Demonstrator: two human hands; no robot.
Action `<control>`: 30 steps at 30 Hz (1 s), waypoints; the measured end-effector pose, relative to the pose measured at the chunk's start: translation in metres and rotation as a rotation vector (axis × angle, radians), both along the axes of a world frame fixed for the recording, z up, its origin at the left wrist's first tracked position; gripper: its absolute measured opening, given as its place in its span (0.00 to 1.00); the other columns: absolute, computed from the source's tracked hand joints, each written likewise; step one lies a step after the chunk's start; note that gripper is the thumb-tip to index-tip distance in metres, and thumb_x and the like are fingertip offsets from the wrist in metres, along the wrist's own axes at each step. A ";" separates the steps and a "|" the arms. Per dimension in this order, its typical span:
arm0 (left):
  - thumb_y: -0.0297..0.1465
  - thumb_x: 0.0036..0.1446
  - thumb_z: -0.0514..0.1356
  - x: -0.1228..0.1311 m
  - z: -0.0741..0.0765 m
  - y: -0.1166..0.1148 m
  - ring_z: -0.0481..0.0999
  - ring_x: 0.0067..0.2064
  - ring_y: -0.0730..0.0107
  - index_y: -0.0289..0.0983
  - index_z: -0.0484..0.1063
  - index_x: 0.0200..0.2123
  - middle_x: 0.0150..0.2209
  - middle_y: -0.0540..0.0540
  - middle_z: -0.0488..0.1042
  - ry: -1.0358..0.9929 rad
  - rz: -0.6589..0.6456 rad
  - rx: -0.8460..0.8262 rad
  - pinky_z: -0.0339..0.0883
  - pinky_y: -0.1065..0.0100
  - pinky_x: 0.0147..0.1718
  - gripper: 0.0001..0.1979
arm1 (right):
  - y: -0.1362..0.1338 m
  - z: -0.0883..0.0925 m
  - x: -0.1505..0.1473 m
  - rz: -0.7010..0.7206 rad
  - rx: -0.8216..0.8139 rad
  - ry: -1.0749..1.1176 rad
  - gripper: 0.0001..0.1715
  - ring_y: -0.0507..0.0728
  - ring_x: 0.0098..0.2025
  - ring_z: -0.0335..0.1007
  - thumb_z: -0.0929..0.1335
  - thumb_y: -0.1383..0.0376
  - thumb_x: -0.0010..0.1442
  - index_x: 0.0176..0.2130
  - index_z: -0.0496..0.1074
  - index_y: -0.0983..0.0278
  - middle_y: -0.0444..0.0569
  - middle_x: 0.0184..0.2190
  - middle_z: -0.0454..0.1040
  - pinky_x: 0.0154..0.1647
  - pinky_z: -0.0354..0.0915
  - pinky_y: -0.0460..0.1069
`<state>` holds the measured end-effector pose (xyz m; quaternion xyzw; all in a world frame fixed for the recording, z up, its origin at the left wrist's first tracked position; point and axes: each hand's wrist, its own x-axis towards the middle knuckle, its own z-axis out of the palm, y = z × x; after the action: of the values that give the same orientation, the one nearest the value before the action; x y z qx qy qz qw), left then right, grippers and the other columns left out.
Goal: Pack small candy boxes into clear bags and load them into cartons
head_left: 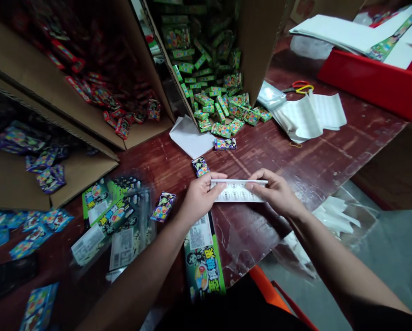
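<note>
A white sheet of round stickers [240, 193] is stretched between my hands, its far edge folded or curled over. My left hand [204, 194] pinches its left end between thumb and fingers. At the right end, my right hand [273, 189] grips it the same way. Below the sheet lies a green and black printed candy bag [206, 269] with a white label. One small purple candy box [200, 166] sits just beyond my left hand, and another purple box [163, 207] is left of my left forearm.
Cardboard boxes of green candy boxes [222, 103], red packs [119, 115] and purple packs [50, 178] stand along the back and left. Clear printed bags [119, 225] lie left. Scissors [300, 87], label sheets [312, 115] and a red bin [371, 80] are at right.
</note>
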<state>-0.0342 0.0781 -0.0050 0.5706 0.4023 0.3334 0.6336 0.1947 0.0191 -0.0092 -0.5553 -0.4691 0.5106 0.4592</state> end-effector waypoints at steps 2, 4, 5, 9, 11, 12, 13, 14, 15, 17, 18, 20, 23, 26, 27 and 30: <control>0.37 0.55 0.68 0.003 -0.003 0.000 0.76 0.34 0.69 0.36 0.77 0.43 0.36 0.47 0.79 0.016 0.055 -0.009 0.69 0.70 0.32 0.14 | -0.001 -0.002 -0.004 -0.053 -0.028 0.001 0.20 0.51 0.26 0.64 0.76 0.50 0.54 0.37 0.75 0.62 0.42 0.27 0.74 0.27 0.59 0.46; 0.41 0.56 0.68 0.004 -0.005 -0.001 0.75 0.31 0.69 0.35 0.79 0.38 0.32 0.48 0.79 0.075 0.075 -0.003 0.67 0.71 0.29 0.14 | -0.002 -0.003 -0.004 -0.097 -0.038 -0.045 0.21 0.51 0.26 0.64 0.76 0.48 0.54 0.35 0.76 0.62 0.43 0.26 0.74 0.26 0.58 0.47; 0.43 0.57 0.67 0.004 -0.006 0.000 0.74 0.29 0.70 0.35 0.79 0.36 0.30 0.48 0.78 0.114 0.079 -0.002 0.66 0.71 0.27 0.16 | -0.003 -0.003 -0.004 -0.118 -0.035 -0.081 0.21 0.51 0.26 0.64 0.75 0.48 0.55 0.33 0.77 0.63 0.44 0.26 0.75 0.26 0.58 0.47; 0.50 0.60 0.62 0.004 -0.011 0.003 0.68 0.25 0.72 0.34 0.78 0.30 0.24 0.50 0.74 0.220 0.056 0.006 0.60 0.72 0.23 0.23 | -0.006 -0.005 0.006 -0.137 -0.062 -0.119 0.22 0.52 0.26 0.65 0.75 0.47 0.54 0.30 0.77 0.63 0.45 0.27 0.76 0.26 0.59 0.47; 0.49 0.59 0.63 0.005 -0.013 0.005 0.70 0.27 0.72 0.35 0.78 0.30 0.26 0.50 0.75 0.200 0.024 0.023 0.62 0.72 0.25 0.22 | -0.006 -0.008 0.013 -0.108 -0.120 -0.001 0.21 0.52 0.28 0.67 0.77 0.49 0.53 0.35 0.79 0.63 0.45 0.30 0.78 0.28 0.61 0.47; 0.49 0.59 0.63 0.005 -0.014 0.006 0.70 0.28 0.71 0.35 0.78 0.30 0.26 0.50 0.75 0.192 0.014 0.038 0.62 0.72 0.25 0.22 | -0.006 -0.010 0.017 -0.096 -0.146 0.063 0.21 0.52 0.29 0.69 0.77 0.49 0.52 0.38 0.78 0.63 0.46 0.31 0.78 0.29 0.63 0.47; 0.49 0.59 0.63 0.006 -0.014 0.007 0.71 0.28 0.71 0.35 0.78 0.31 0.27 0.50 0.76 0.192 0.009 0.057 0.63 0.72 0.26 0.21 | -0.006 -0.011 0.020 -0.089 -0.163 0.113 0.22 0.53 0.29 0.70 0.78 0.50 0.52 0.39 0.78 0.62 0.46 0.32 0.79 0.31 0.64 0.48; 0.48 0.60 0.63 0.006 -0.014 0.007 0.71 0.29 0.70 0.35 0.79 0.32 0.28 0.49 0.77 0.198 0.005 0.075 0.63 0.72 0.26 0.20 | -0.006 -0.013 0.023 -0.090 -0.170 0.142 0.22 0.53 0.29 0.70 0.78 0.50 0.51 0.39 0.77 0.62 0.46 0.33 0.79 0.31 0.65 0.48; 0.48 0.60 0.63 0.006 -0.014 0.007 0.72 0.30 0.69 0.35 0.79 0.33 0.30 0.48 0.77 0.204 -0.002 0.092 0.64 0.72 0.27 0.20 | -0.006 -0.014 0.024 -0.092 -0.170 0.150 0.22 0.53 0.29 0.70 0.78 0.50 0.51 0.39 0.77 0.62 0.45 0.32 0.78 0.31 0.65 0.48; 0.46 0.61 0.63 0.007 -0.012 0.007 0.74 0.33 0.67 0.36 0.80 0.37 0.33 0.47 0.79 0.209 -0.020 0.122 0.66 0.71 0.29 0.18 | -0.006 -0.016 0.025 -0.102 -0.156 0.136 0.22 0.51 0.27 0.68 0.78 0.50 0.51 0.36 0.75 0.62 0.43 0.29 0.76 0.29 0.63 0.47; 0.45 0.62 0.62 0.006 -0.011 0.007 0.75 0.34 0.67 0.36 0.80 0.39 0.35 0.46 0.80 0.207 -0.026 0.139 0.67 0.71 0.31 0.17 | -0.006 -0.016 0.025 -0.106 -0.150 0.128 0.22 0.51 0.27 0.66 0.78 0.50 0.50 0.35 0.74 0.62 0.42 0.28 0.75 0.28 0.62 0.46; 0.43 0.62 0.62 0.006 -0.011 0.006 0.76 0.36 0.66 0.36 0.79 0.42 0.37 0.45 0.81 0.206 -0.030 0.170 0.68 0.70 0.33 0.16 | -0.006 -0.016 0.023 -0.108 -0.143 0.110 0.22 0.51 0.26 0.65 0.78 0.50 0.50 0.34 0.74 0.62 0.42 0.26 0.73 0.27 0.60 0.46; 0.43 0.62 0.62 0.003 -0.012 0.007 0.76 0.36 0.65 0.36 0.79 0.41 0.36 0.46 0.80 0.215 -0.015 0.168 0.68 0.70 0.33 0.16 | -0.008 -0.013 0.020 -0.102 -0.144 0.066 0.22 0.51 0.26 0.66 0.77 0.48 0.51 0.34 0.75 0.63 0.43 0.27 0.75 0.27 0.61 0.47; 0.44 0.62 0.62 -0.001 -0.013 0.009 0.75 0.33 0.67 0.36 0.79 0.38 0.33 0.47 0.80 0.249 -0.020 0.153 0.66 0.71 0.30 0.17 | -0.008 -0.007 0.026 -0.098 -0.153 -0.005 0.27 0.52 0.25 0.65 0.71 0.44 0.60 0.28 0.75 0.64 0.44 0.24 0.74 0.27 0.61 0.48; 0.44 0.62 0.62 -0.003 -0.013 0.010 0.75 0.33 0.68 0.36 0.79 0.38 0.33 0.47 0.79 0.264 -0.030 0.159 0.66 0.71 0.30 0.17 | -0.007 -0.004 0.030 -0.100 -0.149 -0.032 0.29 0.53 0.26 0.66 0.68 0.43 0.62 0.28 0.76 0.64 0.46 0.24 0.75 0.27 0.61 0.48; 0.44 0.62 0.62 -0.005 -0.012 0.011 0.75 0.34 0.67 0.37 0.80 0.39 0.33 0.48 0.80 0.296 -0.062 0.183 0.66 0.71 0.30 0.16 | 0.000 0.006 0.044 -0.006 -0.092 -0.158 0.26 0.57 0.36 0.73 0.68 0.44 0.63 0.39 0.80 0.62 0.50 0.36 0.80 0.37 0.67 0.50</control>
<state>-0.0396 0.0889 -0.0167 0.6808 0.4416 0.2611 0.5229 0.2390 0.0194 -0.0030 -0.6157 -0.4781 0.4850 0.3963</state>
